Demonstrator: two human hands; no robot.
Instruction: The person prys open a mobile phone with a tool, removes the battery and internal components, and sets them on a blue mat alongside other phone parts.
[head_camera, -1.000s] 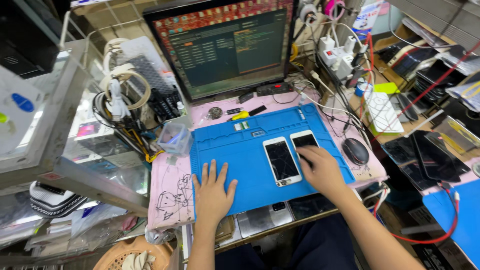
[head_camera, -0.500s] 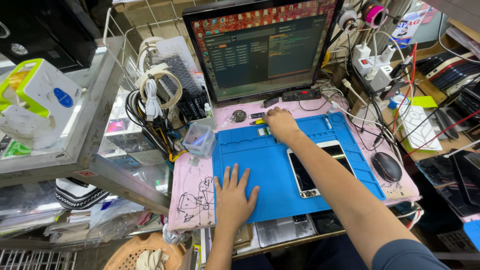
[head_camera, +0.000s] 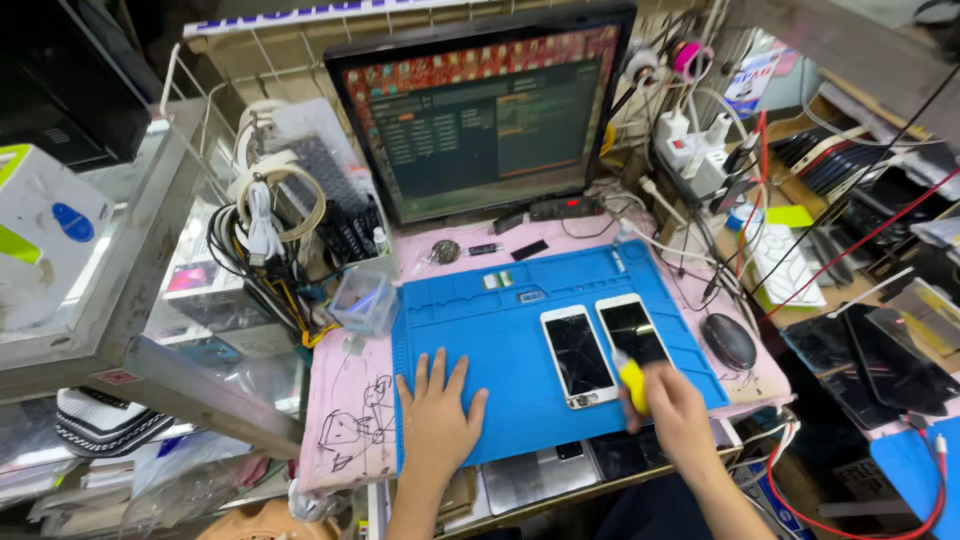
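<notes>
Head view: we are pressing our left hand (head_camera: 437, 420) flat, fingers spread, on the blue mat (head_camera: 490, 330). Our right hand (head_camera: 672, 412) is gripping a yellow tool (head_camera: 633, 385) at the mat's near right edge, blurred, just below two phones. The white phone (head_camera: 578, 355) is lying face up beside the second phone (head_camera: 634, 331), both on the mat. A mouse (head_camera: 729, 340) is sitting right of them, a monitor (head_camera: 480, 115) standing behind.
</notes>
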